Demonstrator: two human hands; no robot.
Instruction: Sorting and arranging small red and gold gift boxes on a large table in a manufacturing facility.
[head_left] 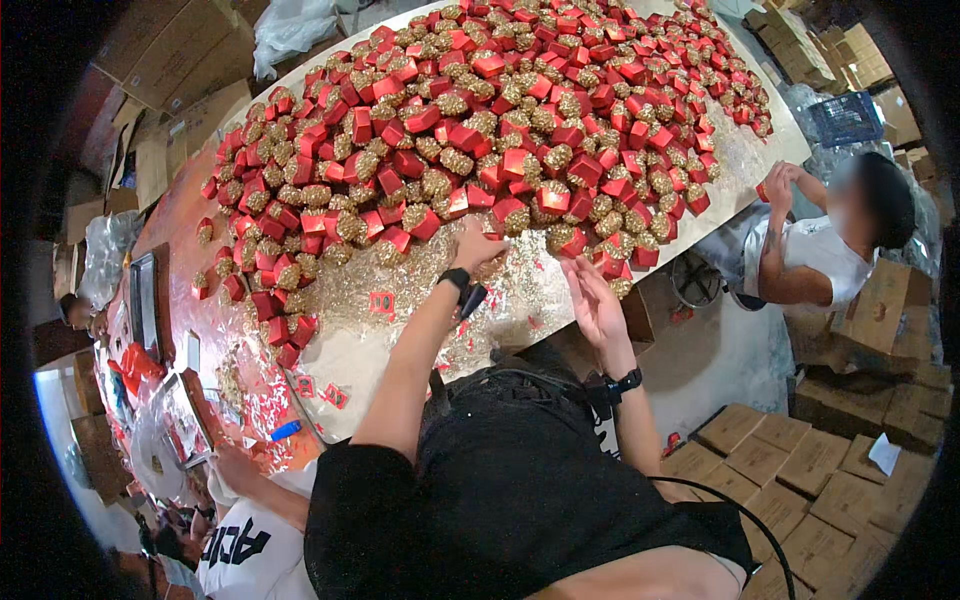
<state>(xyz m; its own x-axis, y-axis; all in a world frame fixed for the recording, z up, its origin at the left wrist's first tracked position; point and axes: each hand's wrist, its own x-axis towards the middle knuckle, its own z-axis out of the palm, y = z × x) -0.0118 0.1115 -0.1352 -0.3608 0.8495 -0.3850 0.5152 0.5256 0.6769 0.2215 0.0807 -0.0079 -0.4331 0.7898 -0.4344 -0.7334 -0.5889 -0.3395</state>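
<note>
A great heap of small red boxy pieces with rough gold, glittery tops (470, 110) covers most of the table. At the heap's near edge, my left hand (476, 248) has its fingers curled in; what they hold, if anything, is hard to make out, though a bit of red shows by the fingertips. My right hand (598, 305) is open, its fingers stretched toward the heap. Just beyond its fingertips lies a red-and-gold piece (567, 241). Loose gold bits and red and white scraps (440, 310) are strewn on the table below my left hand.
A seated co-worker (815, 240) at the right holds a small red thing. Another person's arm (260, 485) reaches in at lower left, near a tray (190, 420) and a blue object (286, 430). Stacked cardboard boxes (800, 470) stand at lower right.
</note>
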